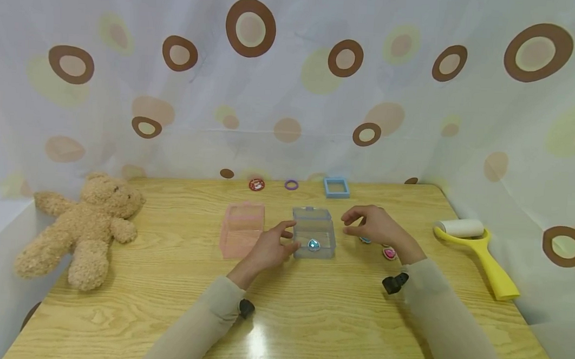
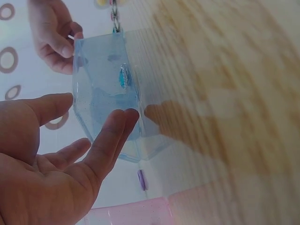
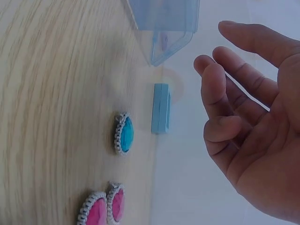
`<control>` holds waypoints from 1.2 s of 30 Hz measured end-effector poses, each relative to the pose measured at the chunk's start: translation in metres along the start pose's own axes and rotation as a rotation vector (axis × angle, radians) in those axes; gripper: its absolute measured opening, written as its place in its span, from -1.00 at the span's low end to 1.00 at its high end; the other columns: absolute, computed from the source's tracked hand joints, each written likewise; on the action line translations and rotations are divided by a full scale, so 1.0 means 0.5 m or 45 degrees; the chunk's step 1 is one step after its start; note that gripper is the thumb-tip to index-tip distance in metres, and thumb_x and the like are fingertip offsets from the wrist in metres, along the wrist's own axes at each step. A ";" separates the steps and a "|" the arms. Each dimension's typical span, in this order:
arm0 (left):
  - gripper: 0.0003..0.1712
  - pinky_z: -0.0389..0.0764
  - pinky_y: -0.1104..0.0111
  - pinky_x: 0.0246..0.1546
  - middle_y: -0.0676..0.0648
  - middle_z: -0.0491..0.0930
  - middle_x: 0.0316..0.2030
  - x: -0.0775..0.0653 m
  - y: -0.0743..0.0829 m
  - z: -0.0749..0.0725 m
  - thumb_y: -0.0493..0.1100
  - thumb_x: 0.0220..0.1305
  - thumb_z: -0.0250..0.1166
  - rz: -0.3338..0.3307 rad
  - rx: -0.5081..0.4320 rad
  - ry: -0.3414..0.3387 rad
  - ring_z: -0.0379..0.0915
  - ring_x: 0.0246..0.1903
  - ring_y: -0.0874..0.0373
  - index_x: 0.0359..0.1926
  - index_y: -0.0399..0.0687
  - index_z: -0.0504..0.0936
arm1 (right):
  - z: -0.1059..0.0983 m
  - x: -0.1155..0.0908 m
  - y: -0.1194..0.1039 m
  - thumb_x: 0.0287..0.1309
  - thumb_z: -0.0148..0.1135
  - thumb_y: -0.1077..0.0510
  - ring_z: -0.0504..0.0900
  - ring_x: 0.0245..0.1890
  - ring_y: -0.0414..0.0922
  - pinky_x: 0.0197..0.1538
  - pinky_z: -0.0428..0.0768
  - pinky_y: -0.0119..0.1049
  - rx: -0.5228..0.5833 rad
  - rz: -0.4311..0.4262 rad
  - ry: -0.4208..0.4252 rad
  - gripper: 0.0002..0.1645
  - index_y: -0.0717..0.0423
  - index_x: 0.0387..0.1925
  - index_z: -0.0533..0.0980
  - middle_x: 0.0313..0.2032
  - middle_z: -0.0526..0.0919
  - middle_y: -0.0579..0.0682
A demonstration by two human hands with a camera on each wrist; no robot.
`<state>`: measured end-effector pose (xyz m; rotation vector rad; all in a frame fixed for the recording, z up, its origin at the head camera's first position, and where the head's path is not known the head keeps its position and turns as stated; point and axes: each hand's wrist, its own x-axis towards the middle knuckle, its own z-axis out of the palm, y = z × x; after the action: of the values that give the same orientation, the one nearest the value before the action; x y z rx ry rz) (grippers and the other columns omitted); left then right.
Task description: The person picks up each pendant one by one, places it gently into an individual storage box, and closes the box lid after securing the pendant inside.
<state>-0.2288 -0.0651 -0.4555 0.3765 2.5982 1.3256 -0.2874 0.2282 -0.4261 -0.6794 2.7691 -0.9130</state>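
A clear blue box (image 1: 334,241) stands with its lid raised on the table, a teal gem (image 1: 314,245) with a silvery rim inside. My left hand (image 1: 273,247) is at the box's left side. In the left wrist view its thumb and fingers (image 2: 104,149) are spread, fingertips right at the box walls. Just right of the box my right hand (image 1: 374,225) hovers, fingers loosely bent and nothing in them. Below it lie another teal gem (image 3: 125,133) and two pink gems, one nearer (image 3: 97,213) and one behind (image 3: 117,204).
An open pink box (image 1: 242,244) sits left of the blue one. Along the back are a red round disc (image 1: 256,184), a purple ring (image 1: 291,185) and a blue square frame (image 1: 336,188). A teddy bear (image 1: 92,218) lies left, a yellow-handled roller (image 1: 493,266) right.
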 end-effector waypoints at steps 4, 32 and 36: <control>-0.28 0.67 0.30 -0.27 -0.31 0.56 0.21 0.000 0.000 0.000 -0.07 0.40 0.26 -0.013 -0.017 -0.004 0.74 -0.31 0.05 0.49 -0.05 0.24 | -0.002 -0.006 0.008 0.23 0.37 0.07 0.61 -0.26 -0.11 -0.18 0.58 -0.24 0.006 0.010 0.005 -0.65 0.14 0.00 0.63 -0.15 0.72 0.02; -0.28 0.68 0.28 -0.25 -0.31 0.56 0.21 0.002 0.001 0.001 -0.07 0.40 0.26 -0.017 -0.007 -0.005 0.74 -0.31 0.04 0.49 -0.05 0.24 | -0.002 -0.034 0.105 0.22 0.34 0.06 0.70 -0.27 -0.13 -0.07 0.66 -0.09 -0.004 0.250 -0.037 -0.58 0.14 0.08 0.61 0.02 0.67 0.18; -0.28 0.67 0.29 -0.27 -0.31 0.56 0.20 0.002 0.000 0.001 -0.08 0.40 0.26 -0.012 -0.003 -0.004 0.74 -0.31 0.04 0.49 -0.06 0.24 | 0.000 -0.034 0.109 0.19 0.36 0.07 0.70 -0.24 -0.09 -0.04 0.65 -0.04 -0.005 0.276 -0.047 -0.57 0.14 0.08 0.61 0.02 0.66 0.18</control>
<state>-0.2296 -0.0642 -0.4560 0.3649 2.5927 1.3237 -0.2925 0.2748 -0.4585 -0.3820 2.7440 -0.8409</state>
